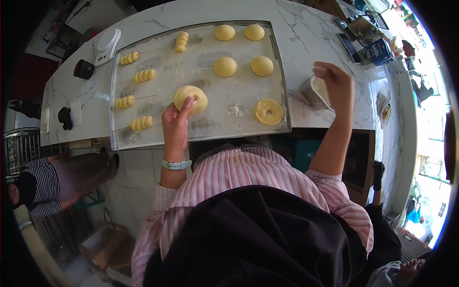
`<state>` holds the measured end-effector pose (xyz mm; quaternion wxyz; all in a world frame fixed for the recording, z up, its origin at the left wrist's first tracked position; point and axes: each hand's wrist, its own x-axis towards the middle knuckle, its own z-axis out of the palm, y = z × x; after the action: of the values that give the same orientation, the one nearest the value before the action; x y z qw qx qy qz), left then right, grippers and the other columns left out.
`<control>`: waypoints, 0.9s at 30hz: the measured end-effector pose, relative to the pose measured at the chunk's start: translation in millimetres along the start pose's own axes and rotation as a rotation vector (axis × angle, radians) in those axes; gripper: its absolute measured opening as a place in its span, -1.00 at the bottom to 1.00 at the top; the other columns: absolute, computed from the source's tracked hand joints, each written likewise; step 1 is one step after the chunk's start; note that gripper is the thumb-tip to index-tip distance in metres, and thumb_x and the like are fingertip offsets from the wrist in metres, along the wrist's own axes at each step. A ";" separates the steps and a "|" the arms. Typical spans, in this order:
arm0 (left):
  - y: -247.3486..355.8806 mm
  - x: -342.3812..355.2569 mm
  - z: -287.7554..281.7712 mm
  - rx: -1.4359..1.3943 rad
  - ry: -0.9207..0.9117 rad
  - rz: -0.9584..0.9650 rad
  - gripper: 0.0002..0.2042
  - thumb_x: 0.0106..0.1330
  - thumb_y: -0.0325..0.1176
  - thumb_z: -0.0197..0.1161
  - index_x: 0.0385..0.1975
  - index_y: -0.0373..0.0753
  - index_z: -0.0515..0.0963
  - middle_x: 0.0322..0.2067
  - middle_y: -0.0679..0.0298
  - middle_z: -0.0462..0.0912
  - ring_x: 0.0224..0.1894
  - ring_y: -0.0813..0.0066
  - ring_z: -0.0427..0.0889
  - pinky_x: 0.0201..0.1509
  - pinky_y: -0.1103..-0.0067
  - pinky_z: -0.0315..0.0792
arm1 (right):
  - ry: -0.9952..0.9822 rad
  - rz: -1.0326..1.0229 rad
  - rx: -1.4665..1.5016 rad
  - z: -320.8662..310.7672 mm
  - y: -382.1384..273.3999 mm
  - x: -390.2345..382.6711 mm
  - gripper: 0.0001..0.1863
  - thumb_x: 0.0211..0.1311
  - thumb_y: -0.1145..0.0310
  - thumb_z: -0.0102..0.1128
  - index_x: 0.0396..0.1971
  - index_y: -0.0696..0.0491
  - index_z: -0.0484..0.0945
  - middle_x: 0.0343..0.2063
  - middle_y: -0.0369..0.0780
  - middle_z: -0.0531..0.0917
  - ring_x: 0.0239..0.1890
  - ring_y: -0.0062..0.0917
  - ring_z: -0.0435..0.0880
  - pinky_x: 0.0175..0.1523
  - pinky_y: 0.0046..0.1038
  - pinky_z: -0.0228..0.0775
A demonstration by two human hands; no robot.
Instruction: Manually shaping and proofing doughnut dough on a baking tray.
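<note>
From where I stand, the left hand [176,129] has the dough [197,93] pinched above the near part of the tray [215,128], thumb sunk at its middle and fingers mostly hidden underneath. To do this well, I'd keep that thumb dead centre, support the underside, and widen the hole by small turns so the wall stays even; a little powder [236,110] should help if it sticks. The right hand [334,80], fingers bent and blurred, is by the tub [319,93]; I cannot tell whether it holds anything. Counting the tray: four balls [225,67], one ring [268,112], one heap of powder, and five skewers [145,75] with dough showing, four at the left and one farther right. One more stick [180,77] runs behind the held dough, its other end hidden.
</note>
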<state>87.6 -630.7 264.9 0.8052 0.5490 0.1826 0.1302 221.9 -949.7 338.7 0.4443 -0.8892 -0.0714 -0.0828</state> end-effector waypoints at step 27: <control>1.4 12.4 20.2 0.012 -0.061 -0.007 -0.74 0.16 -0.33 0.25 -0.24 -0.36 0.51 -0.31 0.33 0.57 -0.25 0.67 0.48 -0.13 0.67 0.30 | -0.571 -0.707 -0.502 115.5 11.9 -86.7 -0.40 0.20 0.05 -0.10 0.15 0.11 0.18 0.20 -0.14 0.18 0.28 -0.39 0.08 0.34 -0.12 -0.34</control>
<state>107.6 -642.0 271.0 0.8075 0.5570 0.1604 0.1094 149.3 -868.8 242.9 0.1247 -0.8770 -0.4640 0.0036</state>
